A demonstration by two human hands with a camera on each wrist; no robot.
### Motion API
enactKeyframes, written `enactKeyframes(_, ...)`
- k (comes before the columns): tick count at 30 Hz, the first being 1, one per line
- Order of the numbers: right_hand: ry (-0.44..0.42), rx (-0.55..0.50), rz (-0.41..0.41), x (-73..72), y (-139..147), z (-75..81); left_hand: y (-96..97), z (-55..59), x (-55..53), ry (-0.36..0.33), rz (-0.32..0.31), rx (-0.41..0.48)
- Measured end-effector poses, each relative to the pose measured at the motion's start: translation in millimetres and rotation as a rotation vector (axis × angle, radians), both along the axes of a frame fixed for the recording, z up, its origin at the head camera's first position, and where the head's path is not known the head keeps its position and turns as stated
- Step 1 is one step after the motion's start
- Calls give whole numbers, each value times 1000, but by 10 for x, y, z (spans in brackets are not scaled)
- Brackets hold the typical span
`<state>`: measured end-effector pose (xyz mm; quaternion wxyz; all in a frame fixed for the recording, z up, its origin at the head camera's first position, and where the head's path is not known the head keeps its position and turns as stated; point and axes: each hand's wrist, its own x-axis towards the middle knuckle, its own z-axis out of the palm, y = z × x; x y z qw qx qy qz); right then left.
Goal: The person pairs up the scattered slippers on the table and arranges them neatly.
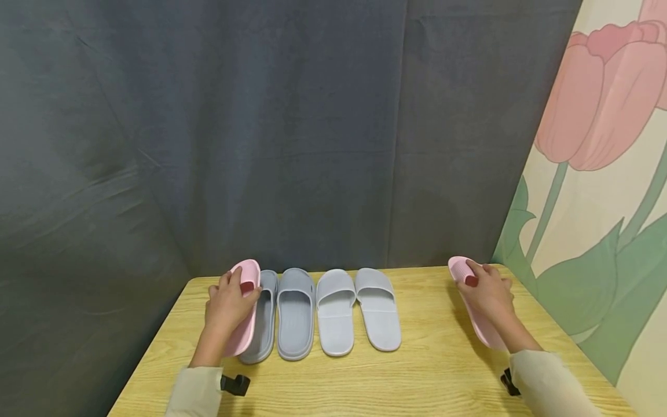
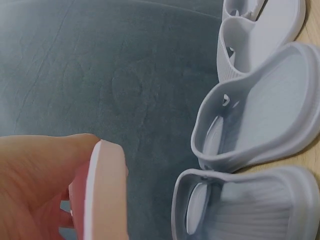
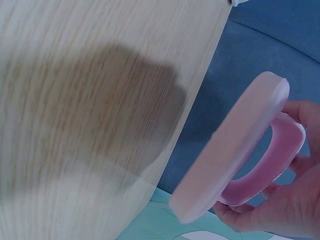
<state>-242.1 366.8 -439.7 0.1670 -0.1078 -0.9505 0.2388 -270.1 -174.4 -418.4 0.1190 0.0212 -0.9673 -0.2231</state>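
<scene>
My left hand (image 1: 227, 308) grips a pink slipper (image 1: 250, 271) by its strap, at the left end of a row of slippers. Tilted in the grasp, this slipper partly covers the leftmost grey slipper (image 1: 265, 333) in the head view. Far to the right, my right hand (image 1: 488, 296) holds another pink slipper (image 1: 461, 266) across the strap. The right wrist view shows that pink slipper (image 3: 230, 147) raised above the table, with its shadow on the wood. In the left wrist view the other pink slipper (image 2: 107, 195) appears edge-on beside the thumb.
Beside the leftmost grey slipper stands its grey mate (image 1: 295, 318). Two pale grey slippers (image 1: 336, 324) (image 1: 381, 318) follow to the right, toes toward the curtain. A dark curtain (image 1: 292, 133) hangs behind the wooden table (image 1: 365, 385). A tulip-painted wall (image 1: 589, 231) borders the right.
</scene>
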Motion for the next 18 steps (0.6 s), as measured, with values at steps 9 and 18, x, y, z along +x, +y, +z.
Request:
enactKeyframes(9, -3, -13, 10, -7, -67, 25, 124, 41, 26, 20, -25, 7)
enactKeyframes(18, -11, -20, 11, 19, -99, 11, 212, 55, 51, -3, -35, 5)
